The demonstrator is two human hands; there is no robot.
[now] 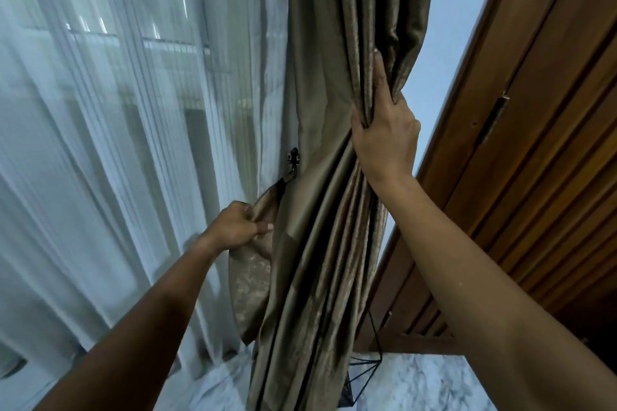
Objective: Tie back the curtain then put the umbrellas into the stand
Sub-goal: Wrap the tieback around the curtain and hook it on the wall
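Right grip (384, 137) clutching gathered brown curtain (327, 43), left grip (238, 227) pinching fabric tieback (250, 277) hanging from wall hook (293, 158), sheer curtain (117, 110) beside.

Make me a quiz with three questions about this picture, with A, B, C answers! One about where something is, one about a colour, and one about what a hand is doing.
1. Where is the black hook?
A. On a table
B. On a chair
C. Beside the thick curtain, above the left hand

2. What colour is the thick curtain?
A. White
B. Olive-brown
C. Red

3. What is the right hand doing?
A. Gripping bunched curtain folds
B. Hanging open
C. Holding an umbrella

Answers:
1 C: the tieback pinched by the left hand runs up to the hook at the curtain's edge.
2 B: its folds look olive-brown next to the white sheer.
3 A: its fingers curl round gathered folds.
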